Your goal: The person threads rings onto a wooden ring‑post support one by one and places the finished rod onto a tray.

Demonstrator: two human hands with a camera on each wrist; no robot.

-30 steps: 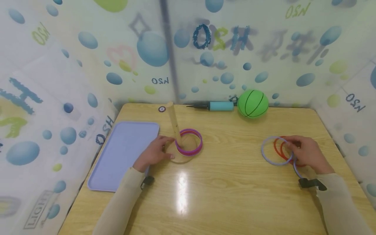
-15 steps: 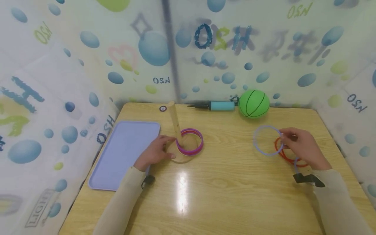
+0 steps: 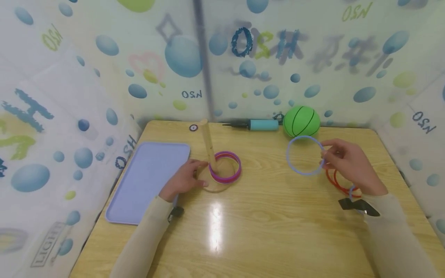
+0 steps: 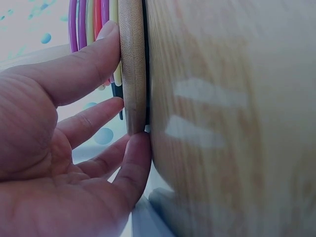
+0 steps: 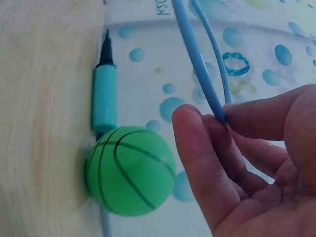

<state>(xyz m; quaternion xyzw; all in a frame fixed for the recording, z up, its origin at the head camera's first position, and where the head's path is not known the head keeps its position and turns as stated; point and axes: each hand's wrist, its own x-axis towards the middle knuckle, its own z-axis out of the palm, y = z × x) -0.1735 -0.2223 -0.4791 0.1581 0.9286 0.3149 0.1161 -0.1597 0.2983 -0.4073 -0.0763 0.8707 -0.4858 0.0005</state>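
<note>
Carried forward and leftward over the past second, away from some overlapping thin red rings [image 3: 344,191], a slim pale-blue ring [image 5: 198,59] hangs above a light wood-grain surface [image 3: 271,224]. The person's right hand [image 3: 345,162] has travelled with it and pinches the ring's right-hand edge between thumb and fingertips. Across the surface, the left hand [image 3: 184,177] stays where it was, thumb and fingers spread, touching the edge of a round, pale wooden base [image 3: 215,189]. From that base rises a plain wooden post [image 3: 208,143], encircled low down by a stack of purple, yellow and red rings [image 3: 226,180].

Keeping its circle though held at a single spot, the pale-blue ring looks light and fairly stiff, probably smooth plastic that could swivel or slip in a loose pinch; it seems hardly fragile. Its outer rim appears the natural place to take hold, leaving the opening unobstructed.

Beside the red rings lies a second pale-blue ring [image 3: 351,193], mostly hidden by the right wrist. At far left rests a rectangular lilac tray [image 3: 146,173]. Along the back sit a small, round, dark-rimmed disc [image 3: 193,127], a teal cylindrical pump with a black nozzle [image 3: 263,124] and a green ball with black seam lines [image 3: 301,122].
</note>
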